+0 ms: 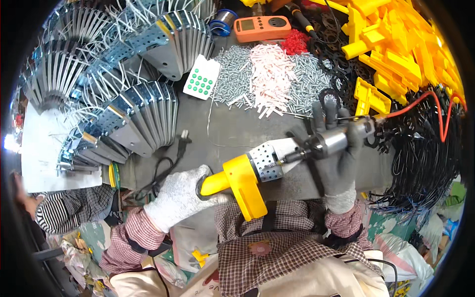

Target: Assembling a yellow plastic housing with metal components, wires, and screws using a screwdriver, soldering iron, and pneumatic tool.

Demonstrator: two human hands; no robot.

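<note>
My left hand [180, 195], in a pale grey knit glove, is closed around the handle of a yellow-handled tool [243, 187]. A perforated metal sleeve [267, 163] joins its yellow plastic body to a pale, pointed plate. My right hand [336, 166], in a grey glove with a dark palm, has an air screwdriver [332, 142] lying across it. The thumb side closes on the screwdriver while other fingers stretch up behind it. Its bit end points left, against or just in front of the sleeve; motion blur hides whether they touch.
Fanned metal assemblies [143, 119] with white wires fill the left. Piled screws [232, 74] and pale pink pieces [271, 74] lie ahead, below an orange meter [262, 28]. Yellow plastic shells [396, 44] and black cords [415, 143] crowd the right. A red hose [435, 101] reaches the screwdriver.
</note>
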